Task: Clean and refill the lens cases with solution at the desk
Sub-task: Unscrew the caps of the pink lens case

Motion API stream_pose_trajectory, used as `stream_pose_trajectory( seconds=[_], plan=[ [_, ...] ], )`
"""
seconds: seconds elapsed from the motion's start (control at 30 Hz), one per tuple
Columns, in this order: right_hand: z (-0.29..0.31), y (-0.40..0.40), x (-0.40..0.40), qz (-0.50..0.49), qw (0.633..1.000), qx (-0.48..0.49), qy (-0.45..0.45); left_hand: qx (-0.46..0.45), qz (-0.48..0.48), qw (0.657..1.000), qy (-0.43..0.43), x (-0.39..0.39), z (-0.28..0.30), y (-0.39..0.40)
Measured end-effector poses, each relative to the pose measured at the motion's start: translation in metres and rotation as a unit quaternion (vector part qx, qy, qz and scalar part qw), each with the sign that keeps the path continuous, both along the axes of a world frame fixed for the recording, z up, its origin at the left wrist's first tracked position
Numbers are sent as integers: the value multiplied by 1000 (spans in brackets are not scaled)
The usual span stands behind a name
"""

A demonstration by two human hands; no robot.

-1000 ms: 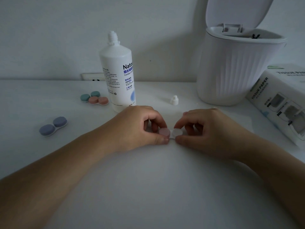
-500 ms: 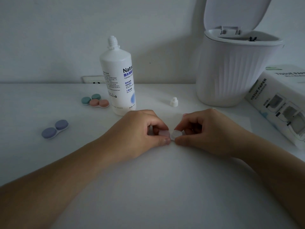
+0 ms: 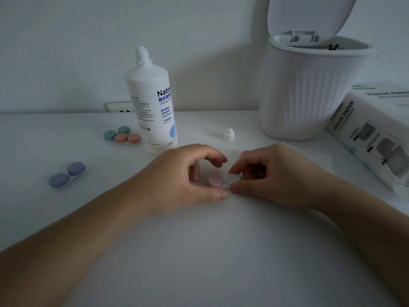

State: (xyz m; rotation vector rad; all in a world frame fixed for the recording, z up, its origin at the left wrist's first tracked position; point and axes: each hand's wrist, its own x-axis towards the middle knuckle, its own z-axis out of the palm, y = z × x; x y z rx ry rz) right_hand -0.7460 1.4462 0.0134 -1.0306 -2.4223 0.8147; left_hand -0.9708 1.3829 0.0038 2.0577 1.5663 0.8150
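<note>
A lens case with a pink cap (image 3: 214, 181) lies on the white desk between my hands. My left hand (image 3: 177, 176) arches over it, thumb and a finger holding its pink side, index finger raised. My right hand (image 3: 272, 173) pinches the case's white cap (image 3: 233, 179), which sits tilted. The white solution bottle (image 3: 152, 107) stands uncapped just behind my left hand, and its small cap (image 3: 229, 135) rests on the desk to the right of it.
A blue lens case (image 3: 67, 174) lies at the left. Green (image 3: 116, 133) and orange (image 3: 128, 138) cases sit beside the bottle. A white ribbed bin (image 3: 309, 91) with its lid up stands back right, and a tissue paper box (image 3: 371, 134) lies at the right edge.
My left index finger has lifted off the pink cap, which now shows fully. The white cap in my right hand has tipped up. Both hands stay in place.
</note>
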Motion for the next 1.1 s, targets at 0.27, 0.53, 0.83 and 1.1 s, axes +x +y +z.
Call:
stream_pose_trajectory(
  seconds=[0.27, 0.53, 0.83, 1.1],
  plan=[
    [1, 1, -1, -1, 1000, -2, -2, 48, -5, 999, -1, 4, -1, -3],
    [2, 0, 0, 2, 1000, -4, -3, 33, -20, 999, -2, 4, 2, -6],
    [4, -1, 0, -1, 1000, 0, -12, 13, -21, 999, 30, 2, 4, -2],
    [4, -1, 0, 2, 1000, -2, -11, 54, -23, 998, -11, 7, -1, -4]
  ],
)
